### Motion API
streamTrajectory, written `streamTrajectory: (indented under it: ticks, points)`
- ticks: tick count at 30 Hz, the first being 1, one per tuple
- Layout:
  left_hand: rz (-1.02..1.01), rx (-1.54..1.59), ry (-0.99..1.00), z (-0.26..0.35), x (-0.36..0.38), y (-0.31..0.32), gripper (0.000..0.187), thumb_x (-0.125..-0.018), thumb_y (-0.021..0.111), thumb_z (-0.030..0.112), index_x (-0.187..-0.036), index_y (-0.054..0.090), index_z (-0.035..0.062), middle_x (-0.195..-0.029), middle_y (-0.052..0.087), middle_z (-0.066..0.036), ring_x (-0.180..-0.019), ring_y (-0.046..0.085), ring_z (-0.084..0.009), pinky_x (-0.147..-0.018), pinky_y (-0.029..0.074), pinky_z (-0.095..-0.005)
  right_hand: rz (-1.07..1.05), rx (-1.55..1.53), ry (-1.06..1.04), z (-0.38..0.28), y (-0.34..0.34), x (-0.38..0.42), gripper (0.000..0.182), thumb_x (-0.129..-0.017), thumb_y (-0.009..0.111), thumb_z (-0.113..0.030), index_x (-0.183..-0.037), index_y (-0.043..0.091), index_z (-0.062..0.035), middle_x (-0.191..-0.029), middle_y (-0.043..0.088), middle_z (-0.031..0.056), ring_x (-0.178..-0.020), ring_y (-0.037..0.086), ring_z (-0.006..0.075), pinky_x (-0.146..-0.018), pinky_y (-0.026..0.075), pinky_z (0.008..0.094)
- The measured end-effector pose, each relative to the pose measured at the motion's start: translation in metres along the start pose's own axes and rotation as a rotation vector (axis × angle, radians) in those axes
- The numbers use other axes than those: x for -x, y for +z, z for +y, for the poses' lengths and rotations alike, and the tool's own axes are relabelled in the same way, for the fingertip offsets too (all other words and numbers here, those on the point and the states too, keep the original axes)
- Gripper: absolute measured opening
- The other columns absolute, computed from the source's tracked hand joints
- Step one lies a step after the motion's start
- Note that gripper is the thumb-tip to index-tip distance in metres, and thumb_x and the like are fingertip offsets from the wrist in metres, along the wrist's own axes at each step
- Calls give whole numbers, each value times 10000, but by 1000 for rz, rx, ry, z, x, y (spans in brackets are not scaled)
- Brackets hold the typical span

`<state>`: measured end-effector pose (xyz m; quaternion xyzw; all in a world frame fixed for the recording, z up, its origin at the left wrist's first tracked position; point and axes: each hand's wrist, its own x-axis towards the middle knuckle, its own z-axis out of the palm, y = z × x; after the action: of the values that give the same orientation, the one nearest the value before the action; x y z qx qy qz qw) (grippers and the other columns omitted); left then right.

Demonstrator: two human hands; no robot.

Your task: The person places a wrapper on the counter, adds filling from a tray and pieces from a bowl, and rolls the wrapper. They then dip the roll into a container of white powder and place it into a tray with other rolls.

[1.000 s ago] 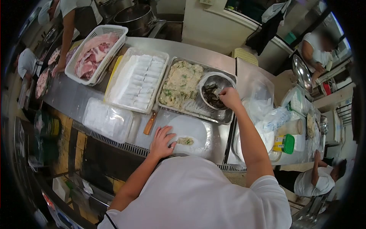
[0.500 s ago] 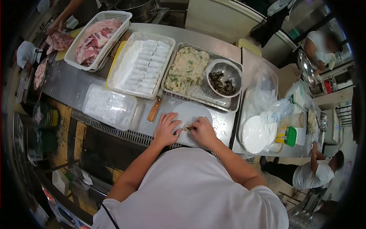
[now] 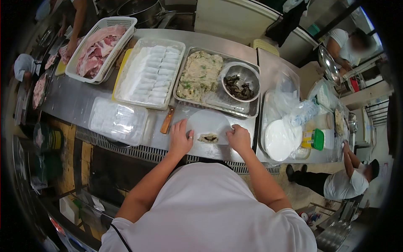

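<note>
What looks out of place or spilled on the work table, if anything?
Nothing looks clearly spilled or damaged. Slightly odd: the bowl of dark pieces stands inside the tray with the pale mixture, not beside it. This may be deliberate, perhaps to save space.

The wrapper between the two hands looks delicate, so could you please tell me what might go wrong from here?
The wrapper might tear if the left hand and right hand pull its sides unevenly. The filling lies uncovered on it and could spill. The wooden handle close to the left hand might get knocked.
</note>
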<state>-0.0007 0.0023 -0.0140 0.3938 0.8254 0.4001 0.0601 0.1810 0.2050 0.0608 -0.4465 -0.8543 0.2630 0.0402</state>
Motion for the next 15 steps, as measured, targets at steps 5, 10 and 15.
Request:
streamTrajectory:
  ticks: [5,10,15]
  points:
    - [-180,-177,-117,10,-27,-9,381,-907,815,169,-1238,688,31,-1264,685,-190,-1200,599,-430,-1043,482,-507,-67,-125,146,22,28,-5,375,-855,812,-255,-1086,794,40,-954,806,246,-858,790,381,-812,627,457]
    - [-316,78,-361,10,-32,-16,286,-924,807,172,-1153,727,21,-1129,755,-196,-1054,724,-401,-915,562,-506,-54,-657,385,8,27,13,309,-886,846,-208,-1046,790,51,-902,799,154,-801,758,264,-760,600,401]
    - [-219,128,-373,20,-12,-28,258,-948,825,239,-1065,763,18,-1003,784,-205,-935,773,-392,-837,591,-466,-193,-697,486,7,25,33,263,-900,876,-186,-979,776,44,-876,765,72,-738,678,174,-681,539,353]
